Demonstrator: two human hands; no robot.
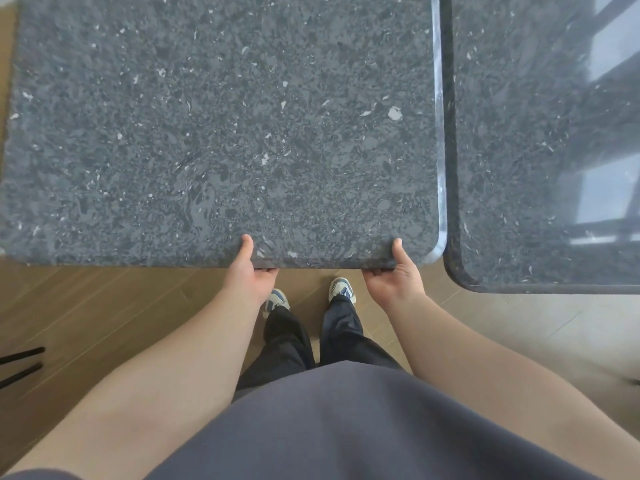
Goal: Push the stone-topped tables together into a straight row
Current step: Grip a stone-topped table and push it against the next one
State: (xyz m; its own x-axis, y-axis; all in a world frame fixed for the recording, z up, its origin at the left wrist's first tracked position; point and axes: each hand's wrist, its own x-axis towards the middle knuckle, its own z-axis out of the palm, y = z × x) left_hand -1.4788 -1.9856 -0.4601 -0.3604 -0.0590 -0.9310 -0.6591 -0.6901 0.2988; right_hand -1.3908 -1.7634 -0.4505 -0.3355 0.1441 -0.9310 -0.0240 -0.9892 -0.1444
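A dark grey speckled stone-topped table (214, 126) fills the upper left of the head view. My left hand (250, 271) grips its near edge, thumb on top and fingers underneath. My right hand (394, 275) holds the same edge near the rounded right corner, thumb also on top. A second stone-topped table (526, 161) stands to the right, side by side with the first, with only a thin dark gap between their edges. Its near edge lies a little closer to me than the first table's near edge.
Wooden floor (104, 313) runs under the near edge, changing to pale tile (540, 327) on the right. My feet (308, 296) stand just below the table edge. Thin black legs (20, 365) of some furniture poke in at the left.
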